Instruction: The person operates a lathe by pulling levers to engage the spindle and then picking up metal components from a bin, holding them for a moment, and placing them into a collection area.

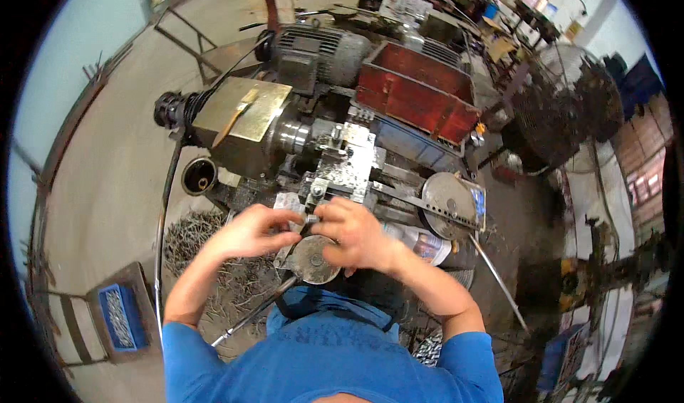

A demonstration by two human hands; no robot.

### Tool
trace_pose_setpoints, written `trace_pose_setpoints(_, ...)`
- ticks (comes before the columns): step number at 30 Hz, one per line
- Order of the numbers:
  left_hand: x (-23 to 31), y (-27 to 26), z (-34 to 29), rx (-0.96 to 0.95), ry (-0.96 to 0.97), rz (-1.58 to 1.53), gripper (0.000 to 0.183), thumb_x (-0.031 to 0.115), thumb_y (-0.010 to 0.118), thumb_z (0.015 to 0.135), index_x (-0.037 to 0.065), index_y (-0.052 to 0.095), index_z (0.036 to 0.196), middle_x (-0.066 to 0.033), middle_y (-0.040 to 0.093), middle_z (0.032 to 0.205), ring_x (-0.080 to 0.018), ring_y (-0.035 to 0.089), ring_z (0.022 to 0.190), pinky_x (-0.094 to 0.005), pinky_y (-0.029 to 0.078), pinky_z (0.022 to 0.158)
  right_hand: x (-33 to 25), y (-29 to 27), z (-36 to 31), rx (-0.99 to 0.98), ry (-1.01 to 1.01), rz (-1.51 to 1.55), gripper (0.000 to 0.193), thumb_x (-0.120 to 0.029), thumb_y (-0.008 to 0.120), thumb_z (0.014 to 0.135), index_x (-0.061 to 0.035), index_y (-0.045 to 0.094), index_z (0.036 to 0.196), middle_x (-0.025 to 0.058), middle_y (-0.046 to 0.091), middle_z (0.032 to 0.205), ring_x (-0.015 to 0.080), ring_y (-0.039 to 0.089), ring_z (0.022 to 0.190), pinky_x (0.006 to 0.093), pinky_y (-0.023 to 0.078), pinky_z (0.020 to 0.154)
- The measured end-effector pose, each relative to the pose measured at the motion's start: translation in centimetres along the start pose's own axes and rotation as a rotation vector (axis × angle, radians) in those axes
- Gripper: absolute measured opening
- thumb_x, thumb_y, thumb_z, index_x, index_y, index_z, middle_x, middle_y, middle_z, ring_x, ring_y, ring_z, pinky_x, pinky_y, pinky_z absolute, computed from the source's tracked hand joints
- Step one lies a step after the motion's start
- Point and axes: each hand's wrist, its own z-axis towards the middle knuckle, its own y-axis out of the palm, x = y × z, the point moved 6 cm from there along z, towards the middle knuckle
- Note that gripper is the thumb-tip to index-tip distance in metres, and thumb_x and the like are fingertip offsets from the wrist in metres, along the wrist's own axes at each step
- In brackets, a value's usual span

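Just beyond the small grey disc [312,262], in the head view, holding the left hand [251,231] with fingers parted from the thumb, and holding the right hand [350,232] with fingers bent at a small metal piece [311,218]; cannot tell whether clamped on it. Left of the disc, seeing heaped metal shavings [191,243] and, farther out, a blue bin [106,319] holding small metal parts [120,317]. Beyond and right of the disc, seeing a red box [410,102] standing open.
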Motion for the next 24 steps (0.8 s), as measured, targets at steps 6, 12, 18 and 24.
trace_pose_setpoints(6,-6.1,-10.3,-10.3,0.540,-0.322,0.252,0.034,0.020,0.063,0.080,0.000,0.059,0.107,-0.0146,0.064,0.074,-0.0226,0.063,0.067,-0.0339,0.049,0.064,10.5,0.9,7.6,-0.254,0.160,-0.579,0.020,-0.023,0.062,0.056,-0.0073,0.068,0.068,0.0077,0.062,0.081,0.0252,0.054,0.090,0.0396,0.038,0.085)
trace_pose_setpoints(12,-14.2,-12.2,-23.0,0.652,-0.806,0.722,0.033,0.024,0.064,0.077,0.007,0.062,0.104,-0.0166,0.063,0.071,-0.0331,0.062,0.071,-0.0423,0.048,0.064,15.8,4.9,10.1,-0.525,0.260,-0.757,0.017,-0.023,0.064,0.058,-0.0088,0.069,0.064,0.0077,0.066,0.075,0.0219,0.057,0.088,0.0348,0.037,0.090)
trace_pose_setpoints(18,-18.4,-6.2,-25.5,0.735,-0.868,0.529,0.038,0.025,0.067,0.076,-0.001,0.054,0.100,-0.0230,0.061,0.075,-0.0413,0.059,0.076,-0.0475,0.046,0.066,16.7,6.2,9.9,-0.452,0.390,-0.658,0.025,-0.026,0.068,0.055,-0.0041,0.069,0.067,0.0145,0.066,0.075,0.0289,0.058,0.089,0.0333,0.043,0.086)
trace_pose_setpoints(24,-20.9,-6.9,-24.3,0.847,-0.875,0.706,0.028,0.020,0.066,0.074,0.001,0.054,0.090,-0.0211,0.061,0.071,-0.0392,0.060,0.073,-0.0475,0.047,0.065,17.5,5.7,9.3,-0.298,0.406,-0.578,0.025,-0.023,0.063,0.051,0.0002,0.065,0.059,0.0175,0.063,0.069,0.0347,0.056,0.079,0.0381,0.045,0.078)
